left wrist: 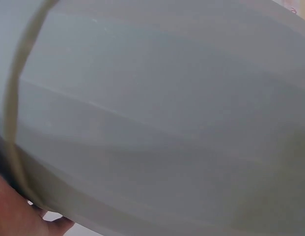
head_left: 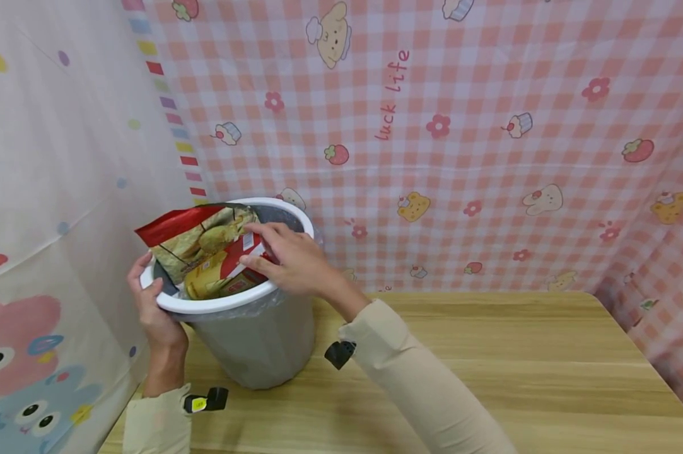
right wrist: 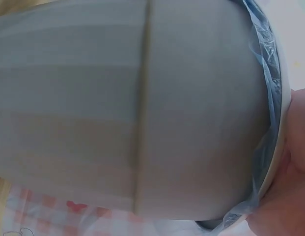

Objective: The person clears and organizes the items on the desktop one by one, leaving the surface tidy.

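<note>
A grey trash bin with a white rim leans to the left on the table. My left hand grips the rim at its left side; in the left wrist view the bin's wall covers most of the frame. Inside the bin lie crumpled food packages: a red-topped bag sticking up past the rim, and a yellow-and-red package nearer me. My right hand reaches over the right side of the rim, thumb and index finger spread apart over the packages, fingertips right at them.
A clear plastic liner is folded over under the rim. The wooden table extends to the right. A pink checked cloth hangs behind, and a white printed cloth hangs close on the left of the bin.
</note>
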A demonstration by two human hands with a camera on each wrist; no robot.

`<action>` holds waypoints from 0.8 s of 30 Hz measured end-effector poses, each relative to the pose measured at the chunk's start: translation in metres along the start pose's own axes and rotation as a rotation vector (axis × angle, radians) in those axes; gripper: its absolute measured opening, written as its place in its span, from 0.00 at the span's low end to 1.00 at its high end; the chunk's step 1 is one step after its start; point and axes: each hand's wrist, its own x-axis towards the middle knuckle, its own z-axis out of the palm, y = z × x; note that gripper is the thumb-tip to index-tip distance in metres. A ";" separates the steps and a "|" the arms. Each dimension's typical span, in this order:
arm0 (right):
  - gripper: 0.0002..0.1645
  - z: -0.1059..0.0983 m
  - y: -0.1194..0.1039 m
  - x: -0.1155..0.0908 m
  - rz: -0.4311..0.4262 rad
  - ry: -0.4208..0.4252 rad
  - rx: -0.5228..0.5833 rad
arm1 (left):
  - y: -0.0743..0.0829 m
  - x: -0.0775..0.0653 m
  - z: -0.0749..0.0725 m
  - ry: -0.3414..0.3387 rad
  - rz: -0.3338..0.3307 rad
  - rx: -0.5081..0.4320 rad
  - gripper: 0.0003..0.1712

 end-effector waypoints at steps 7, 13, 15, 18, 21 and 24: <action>0.35 0.003 -0.001 0.000 0.017 -0.004 -0.059 | 0.001 0.001 -0.001 -0.013 -0.017 0.023 0.28; 0.35 0.006 -0.001 -0.002 0.002 0.030 -0.094 | 0.001 0.001 -0.002 -0.026 -0.025 0.049 0.28; 0.36 0.007 0.000 -0.003 0.008 0.037 -0.091 | 0.000 0.002 -0.002 -0.029 -0.027 0.056 0.28; 0.39 0.009 0.000 -0.003 0.017 0.048 -0.092 | 0.000 0.002 -0.003 -0.029 -0.035 0.067 0.28; 0.40 0.010 0.000 -0.003 0.017 0.057 -0.092 | 0.001 0.002 -0.003 -0.031 -0.046 0.075 0.28; 0.40 0.010 0.001 -0.003 0.000 0.066 -0.083 | 0.003 0.003 -0.003 -0.036 -0.058 0.086 0.28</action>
